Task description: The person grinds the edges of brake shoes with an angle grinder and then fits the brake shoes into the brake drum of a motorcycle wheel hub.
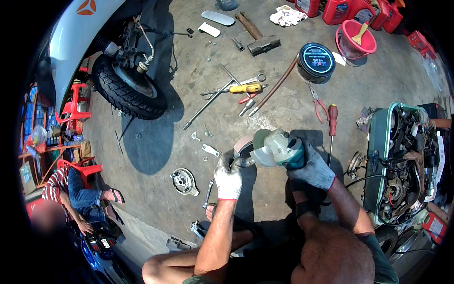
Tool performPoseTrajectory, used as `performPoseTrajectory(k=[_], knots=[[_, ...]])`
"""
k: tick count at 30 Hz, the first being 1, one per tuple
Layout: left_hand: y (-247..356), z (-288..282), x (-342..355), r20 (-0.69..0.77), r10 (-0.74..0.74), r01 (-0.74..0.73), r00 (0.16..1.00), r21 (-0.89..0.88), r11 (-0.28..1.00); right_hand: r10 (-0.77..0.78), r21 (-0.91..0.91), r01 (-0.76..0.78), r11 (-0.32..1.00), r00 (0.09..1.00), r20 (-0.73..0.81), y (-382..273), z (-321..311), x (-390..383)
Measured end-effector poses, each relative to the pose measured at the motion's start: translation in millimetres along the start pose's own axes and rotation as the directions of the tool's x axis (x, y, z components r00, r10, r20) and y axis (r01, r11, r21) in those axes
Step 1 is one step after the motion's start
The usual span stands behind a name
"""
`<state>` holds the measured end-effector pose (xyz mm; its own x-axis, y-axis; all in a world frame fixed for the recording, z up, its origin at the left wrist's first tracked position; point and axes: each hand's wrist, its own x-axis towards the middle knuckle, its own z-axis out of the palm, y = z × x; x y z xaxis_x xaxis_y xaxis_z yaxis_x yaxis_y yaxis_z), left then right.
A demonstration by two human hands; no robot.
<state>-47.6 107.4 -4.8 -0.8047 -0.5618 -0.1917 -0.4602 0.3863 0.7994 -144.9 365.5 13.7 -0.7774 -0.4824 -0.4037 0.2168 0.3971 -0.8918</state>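
Observation:
My right hand (312,168), in a white work glove with a red cuff, grips a teal and silver angle grinder (283,149) with a disc and guard. My left hand (228,177), gloved the same way, is closed on the end of a curved brake shoe (242,144) with a pinkish lining, right at the grinder's disc; whether they touch is unclear. Beside my left hand lie a small metal link (211,150), a round brake plate (182,181) and a slim wrench (208,191).
A scooter wheel (106,94), crossed tools (241,89), a hammer (262,45), a round black tub (316,62), a red bucket (345,42), a red screwdriver (332,118) and a crowded green toolbox (378,156) are around. Another person (75,189) sits at the left.

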Motion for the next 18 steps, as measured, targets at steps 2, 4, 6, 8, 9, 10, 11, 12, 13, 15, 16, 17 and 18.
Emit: performPoseTrajectory(k=[2,4,6,8,9,10,11,12,13,15,16,17,18], knots=[[5,-3,2,0.042,0.019,-0.022,0.999,0.093,0.995,-0.005,-0.021,0.006,1.000,1.000,0.023,-3,-2,-1],[12,-6,4,0.029,0.085,-0.088,0.996,0.137,0.987,-0.019,-0.090,0.023,0.996,0.999,0.041,-7,-4,-1],[19,-9,5,0.039,0.138,-0.143,0.990,0.197,0.970,-0.055,-0.201,0.066,0.977,0.997,0.062,-11,-4,0],[24,-13,6,0.076,0.191,-0.204,0.979,0.264,0.943,-0.075,-0.264,0.090,0.960,0.995,0.067,-15,-6,0],[26,-14,7,0.081,0.217,-0.231,0.973,0.283,0.931,-0.097,-0.307,0.112,0.945,0.993,0.064,-17,-6,-1],[28,-15,8,0.086,0.243,-0.258,0.966,0.301,0.918,-0.073,-0.302,0.089,0.949,0.995,0.063,-19,-5,0],[29,-15,8,0.093,0.269,-0.285,0.959,0.318,0.904,-0.066,-0.301,0.080,0.950,0.996,0.056,-21,-4,0],[30,-16,9,0.101,0.271,-0.290,0.957,0.340,0.895,-0.039,-0.306,0.053,0.951,0.998,0.051,-22,-4,0],[30,-16,10,0.110,0.274,-0.295,0.956,0.360,0.885,-0.048,-0.325,0.064,0.944,0.997,0.057,-24,-4,0],[30,-16,11,0.130,0.275,-0.304,0.953,0.394,0.868,-0.027,-0.372,0.053,0.927,0.997,0.073,-26,-5,-1],[31,-17,12,0.142,0.274,-0.308,0.951,0.406,0.861,-0.026,-0.386,0.051,0.921,0.997,0.071,-27,-5,-1],[31,-17,12,0.153,0.272,-0.312,0.950,0.418,0.853,-0.024,-0.400,0.050,0.915,0.997,0.069,-27,-4,-1],[31,-17,12,0.159,0.285,-0.326,0.945,0.418,0.848,-0.008,-0.409,0.035,0.912,0.998,0.066,-27,-4,-1]])
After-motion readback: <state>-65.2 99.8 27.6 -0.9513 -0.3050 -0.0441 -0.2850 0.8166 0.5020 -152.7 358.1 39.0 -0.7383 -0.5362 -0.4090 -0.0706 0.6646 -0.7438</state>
